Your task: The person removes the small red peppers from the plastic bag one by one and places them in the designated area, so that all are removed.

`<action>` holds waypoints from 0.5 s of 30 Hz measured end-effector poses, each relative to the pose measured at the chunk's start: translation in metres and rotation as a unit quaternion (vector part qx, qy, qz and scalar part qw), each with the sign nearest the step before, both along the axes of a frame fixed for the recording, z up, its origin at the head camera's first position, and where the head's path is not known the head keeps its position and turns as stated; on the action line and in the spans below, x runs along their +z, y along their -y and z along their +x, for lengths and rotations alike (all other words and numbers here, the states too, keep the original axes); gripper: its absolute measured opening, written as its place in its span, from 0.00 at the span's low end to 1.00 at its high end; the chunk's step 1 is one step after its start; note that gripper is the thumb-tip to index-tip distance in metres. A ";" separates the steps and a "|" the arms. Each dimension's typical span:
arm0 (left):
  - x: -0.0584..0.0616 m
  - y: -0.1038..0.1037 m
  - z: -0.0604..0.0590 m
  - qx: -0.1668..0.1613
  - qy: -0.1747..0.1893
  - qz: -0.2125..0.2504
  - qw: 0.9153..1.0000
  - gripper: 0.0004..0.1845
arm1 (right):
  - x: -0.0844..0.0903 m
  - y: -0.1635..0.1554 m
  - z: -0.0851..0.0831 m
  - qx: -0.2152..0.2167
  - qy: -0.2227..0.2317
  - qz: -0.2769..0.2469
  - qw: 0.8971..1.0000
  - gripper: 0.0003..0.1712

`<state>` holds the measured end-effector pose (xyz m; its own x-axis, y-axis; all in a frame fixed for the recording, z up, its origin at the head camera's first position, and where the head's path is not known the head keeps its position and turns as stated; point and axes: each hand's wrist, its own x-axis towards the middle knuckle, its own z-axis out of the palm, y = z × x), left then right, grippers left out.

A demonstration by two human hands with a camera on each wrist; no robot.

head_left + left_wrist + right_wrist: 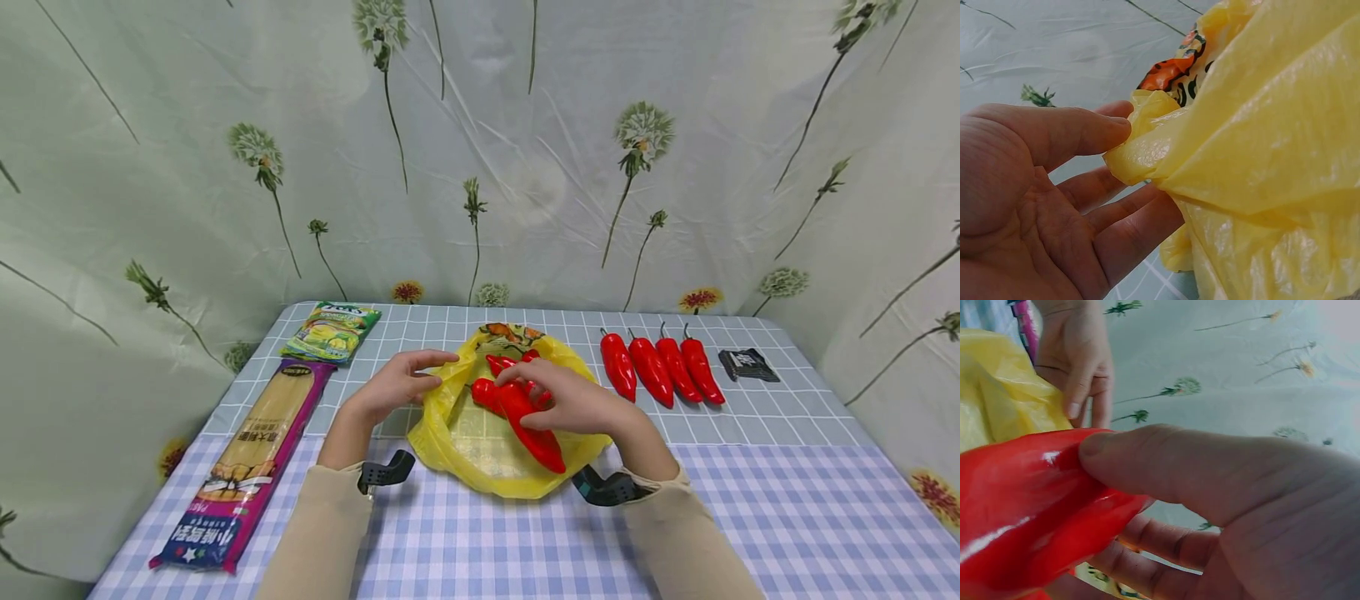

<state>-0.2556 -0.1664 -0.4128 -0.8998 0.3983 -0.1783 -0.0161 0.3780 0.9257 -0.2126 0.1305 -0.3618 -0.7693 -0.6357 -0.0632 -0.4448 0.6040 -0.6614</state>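
A yellow plastic bag (468, 467) lies with its mouth spread wide and several red peppers inside. My right hand (581, 400) grips one red pepper (536, 433) over the bag's mouth. In the right wrist view the thumb presses on the glossy pepper (1035, 506), with the fingers curled beneath it. At the bag's left rim, my left hand (397, 385) holds the edge. The left wrist view has a fold of the bag (1147, 150) between thumb and fingers. Another pepper (487, 395) lies in the bag, partly hidden behind the held one.
Right of the bag, several red peppers (652, 371) lie in a row beside a small black packet (748, 365). Along the left lie a long pasta packet (251, 450) and a green-yellow packet (330, 332). A floral curtain (480, 150) hangs behind the checked tablecloth (480, 550).
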 end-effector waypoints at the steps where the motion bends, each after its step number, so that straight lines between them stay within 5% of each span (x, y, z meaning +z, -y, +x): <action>1: 0.000 0.000 0.000 0.000 0.001 0.001 1.000 0.23 | 0.002 -0.002 0.000 -0.002 0.001 -0.004 1.000 0.28; 15: 0.000 -0.001 -0.001 0.001 0.003 0.000 1.000 0.22 | 0.018 -0.030 0.000 -0.030 0.015 -0.045 0.998 0.29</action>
<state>-0.2562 -0.1653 -0.4132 -0.8997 0.3957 -0.1840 -0.0233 0.3775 0.9257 -0.2129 0.1605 -0.3440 -0.8051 -0.5922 -0.0312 -0.3889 0.5670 -0.7261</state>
